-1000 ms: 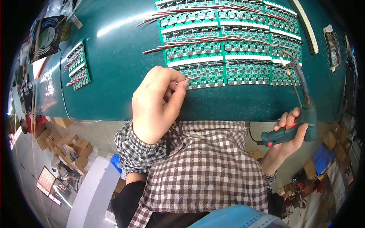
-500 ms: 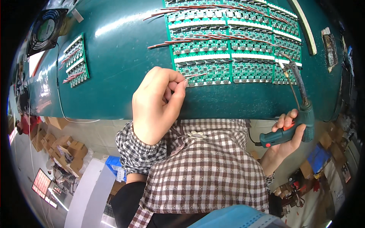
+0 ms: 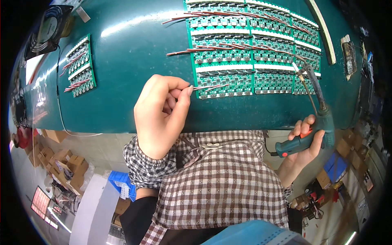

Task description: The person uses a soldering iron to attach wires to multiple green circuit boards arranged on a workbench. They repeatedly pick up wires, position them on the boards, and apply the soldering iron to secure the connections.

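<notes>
My left hand (image 3: 161,108) is closed in a pinch on thin red and white wires (image 3: 210,87), just left of the nearest row of circuit boards. Their free ends reach right over the lower left green circuit board (image 3: 241,92). In my right hand (image 3: 304,141) is a dark green soldering gun (image 3: 325,126) with a red trigger, its grip wrapped by the fingers. The gun's shaft points up and away, and its tip end is over the right-hand boards; whether it touches them I cannot tell. Several boards sit in rows, with red and white wires (image 3: 220,47) laid across.
A smaller board panel (image 3: 81,67) with wires lies at the left of the green table (image 3: 122,90). Beyond it stands a black fan (image 3: 48,30) with a cable. A pale strip (image 3: 322,28) and a worn dark block (image 3: 348,57) lie at the right.
My left hand has drawn slightly left, off the board edge, with the wires still pinched. The soldering gun stays in my right hand, nearly still. The whole view has shifted a little.
</notes>
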Demonstrator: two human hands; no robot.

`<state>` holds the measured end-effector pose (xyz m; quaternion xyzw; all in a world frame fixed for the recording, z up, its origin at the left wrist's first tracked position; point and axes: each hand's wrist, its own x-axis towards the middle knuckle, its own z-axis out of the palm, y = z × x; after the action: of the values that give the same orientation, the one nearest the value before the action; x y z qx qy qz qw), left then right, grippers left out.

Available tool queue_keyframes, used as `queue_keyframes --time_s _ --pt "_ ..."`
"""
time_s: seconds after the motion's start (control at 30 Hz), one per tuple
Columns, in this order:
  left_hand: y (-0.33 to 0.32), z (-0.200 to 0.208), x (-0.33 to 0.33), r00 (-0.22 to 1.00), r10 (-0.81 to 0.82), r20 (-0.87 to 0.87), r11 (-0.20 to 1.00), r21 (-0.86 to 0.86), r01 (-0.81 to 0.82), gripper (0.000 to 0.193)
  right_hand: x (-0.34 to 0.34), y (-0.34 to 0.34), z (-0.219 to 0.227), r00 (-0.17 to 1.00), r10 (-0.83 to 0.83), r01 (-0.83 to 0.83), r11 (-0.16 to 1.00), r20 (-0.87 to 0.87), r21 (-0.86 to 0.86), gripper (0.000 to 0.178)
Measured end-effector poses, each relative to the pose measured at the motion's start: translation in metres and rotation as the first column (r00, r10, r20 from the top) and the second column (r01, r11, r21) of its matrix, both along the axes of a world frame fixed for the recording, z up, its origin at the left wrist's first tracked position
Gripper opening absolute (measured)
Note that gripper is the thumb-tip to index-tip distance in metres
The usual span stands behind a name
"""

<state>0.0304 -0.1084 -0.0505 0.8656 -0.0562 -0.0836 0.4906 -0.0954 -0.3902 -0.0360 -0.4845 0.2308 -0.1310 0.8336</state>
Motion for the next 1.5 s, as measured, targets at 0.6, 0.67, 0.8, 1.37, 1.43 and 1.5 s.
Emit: queue_keyframes --time_s 0.6,0.67,0.8,1.37,1.43,1.5 --pt "-0.082 0.024 0.007 0.876 -0.227 -0.425 0.603 -0.768 -0.217 0.025 0.007 0.026 -0.003 0.993 0.056 -0.068 0.990 0.102 0.124 0.048" --pt "-0.092 0.020 0.013 0.838 -0.267 -0.476 0.482 -0.819 -0.312 0.023 0.006 0.028 -0.004 0.994 0.045 -0.058 0.991 0.102 0.123 0.049" --pt "-0.098 0.017 0.011 0.803 -0.308 -0.510 0.338 -0.848 -0.409 0.016 0.006 0.031 -0.002 0.992 0.065 -0.071 0.996 0.109 0.049 0.049" --pt "-0.098 0.015 0.010 0.773 -0.279 -0.570 0.210 -0.821 -0.530 0.013 0.008 0.049 0.003 0.996 0.049 -0.039 0.990 0.076 -0.136 0.037" --pt "-0.098 0.009 0.011 0.788 -0.311 -0.530 0.226 -0.847 -0.481 0.015 0.009 0.050 0.005 0.999 0.029 -0.027 0.998 0.039 -0.051 0.031" --pt "-0.095 0.008 0.015 0.794 -0.313 -0.521 0.263 -0.851 -0.455 0.019 0.009 0.044 -0.002 0.999 -0.023 0.021 0.999 -0.028 -0.041 0.032"
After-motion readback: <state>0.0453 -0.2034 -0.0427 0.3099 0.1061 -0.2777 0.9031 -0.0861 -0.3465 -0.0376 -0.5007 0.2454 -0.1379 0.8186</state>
